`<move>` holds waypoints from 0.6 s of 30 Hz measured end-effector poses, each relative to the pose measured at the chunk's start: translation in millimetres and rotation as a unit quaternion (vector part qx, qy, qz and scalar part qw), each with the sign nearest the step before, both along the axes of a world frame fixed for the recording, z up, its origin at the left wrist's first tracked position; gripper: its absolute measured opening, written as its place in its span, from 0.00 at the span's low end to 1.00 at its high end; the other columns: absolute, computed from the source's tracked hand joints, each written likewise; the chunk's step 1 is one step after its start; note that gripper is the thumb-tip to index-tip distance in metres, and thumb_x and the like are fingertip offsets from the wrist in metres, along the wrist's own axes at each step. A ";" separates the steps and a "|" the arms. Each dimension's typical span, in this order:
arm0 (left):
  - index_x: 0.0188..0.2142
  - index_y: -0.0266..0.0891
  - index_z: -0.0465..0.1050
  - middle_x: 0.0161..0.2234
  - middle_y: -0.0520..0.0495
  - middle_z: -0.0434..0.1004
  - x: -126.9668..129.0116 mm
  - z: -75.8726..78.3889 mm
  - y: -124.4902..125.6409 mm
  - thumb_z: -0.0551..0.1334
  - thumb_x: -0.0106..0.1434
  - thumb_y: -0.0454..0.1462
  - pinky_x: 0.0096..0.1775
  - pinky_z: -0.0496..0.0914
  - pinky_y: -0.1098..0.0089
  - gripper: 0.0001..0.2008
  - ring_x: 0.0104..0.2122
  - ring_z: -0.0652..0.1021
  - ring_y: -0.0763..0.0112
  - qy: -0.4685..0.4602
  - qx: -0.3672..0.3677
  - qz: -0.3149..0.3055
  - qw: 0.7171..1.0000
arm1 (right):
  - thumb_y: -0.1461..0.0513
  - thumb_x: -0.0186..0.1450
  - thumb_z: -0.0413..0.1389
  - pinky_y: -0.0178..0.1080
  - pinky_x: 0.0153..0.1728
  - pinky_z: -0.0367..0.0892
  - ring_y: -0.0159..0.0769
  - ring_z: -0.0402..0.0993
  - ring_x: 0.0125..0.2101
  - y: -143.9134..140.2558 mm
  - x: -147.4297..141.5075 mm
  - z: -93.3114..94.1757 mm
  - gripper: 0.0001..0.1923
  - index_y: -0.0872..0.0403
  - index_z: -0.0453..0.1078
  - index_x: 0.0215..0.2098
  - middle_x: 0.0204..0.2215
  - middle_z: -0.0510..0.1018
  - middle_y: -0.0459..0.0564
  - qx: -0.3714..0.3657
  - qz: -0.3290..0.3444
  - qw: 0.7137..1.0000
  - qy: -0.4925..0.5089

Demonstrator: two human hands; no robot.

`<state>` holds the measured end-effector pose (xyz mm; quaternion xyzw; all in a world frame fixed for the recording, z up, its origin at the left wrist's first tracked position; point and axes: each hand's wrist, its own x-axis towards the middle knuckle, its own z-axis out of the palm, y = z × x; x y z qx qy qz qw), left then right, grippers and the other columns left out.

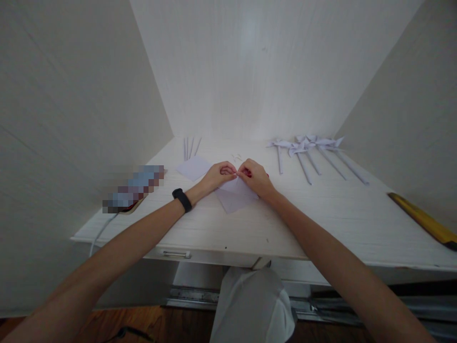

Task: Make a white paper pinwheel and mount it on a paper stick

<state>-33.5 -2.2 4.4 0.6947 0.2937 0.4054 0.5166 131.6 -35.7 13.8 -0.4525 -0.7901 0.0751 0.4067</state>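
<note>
Both my hands meet over a sheet of thin white paper point(236, 190) at the middle of the white table. My left hand point(218, 175), with a black band on its wrist, pinches the paper's far corner between thumb and fingertips. Fingertip to fingertip with it, my right hand point(255, 177) pinches the same corner. Something red shows at the right hand's fingers and just beyond them; its kind is mostly hidden. Small paper scraps point(236, 157) lie just past the hands. To the left lies a separate white paper piece point(194, 167).
Several thin paper sticks point(186, 148) lie at the back left. Several paper pinwheels on sticks point(303, 145) lie at the back right. A blurred-out device point(137, 188) with a white cable point(102, 231) is at the left edge, a long yellow-and-black object point(424, 220) at the right. Walls enclose three sides.
</note>
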 end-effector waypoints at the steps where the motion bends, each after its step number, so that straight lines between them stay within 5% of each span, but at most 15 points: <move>1: 0.28 0.34 0.69 0.27 0.50 0.73 0.0 0.0 0.0 0.67 0.47 0.36 0.33 0.65 0.72 0.10 0.27 0.73 0.77 -0.001 0.002 0.002 1.000 | 0.64 0.59 0.53 0.35 0.30 0.58 0.32 0.63 0.28 0.4 0.4 -0.5 0.05 0.54 0.64 0.25 0.26 0.66 0.46 -0.001 0.002 1.000 0.000; 18: 0.28 0.35 0.68 0.24 0.52 0.71 0.3 -1.1 0.9 0.67 0.47 0.35 0.30 0.64 0.74 0.10 0.25 0.71 0.78 0.003 0.008 0.011 1.000 | 0.64 0.60 0.52 0.36 0.33 0.61 0.33 0.66 0.31 2.9 2.5 -3.9 0.04 0.54 0.66 0.27 0.28 0.70 0.48 -0.025 -0.004 1.000 0.016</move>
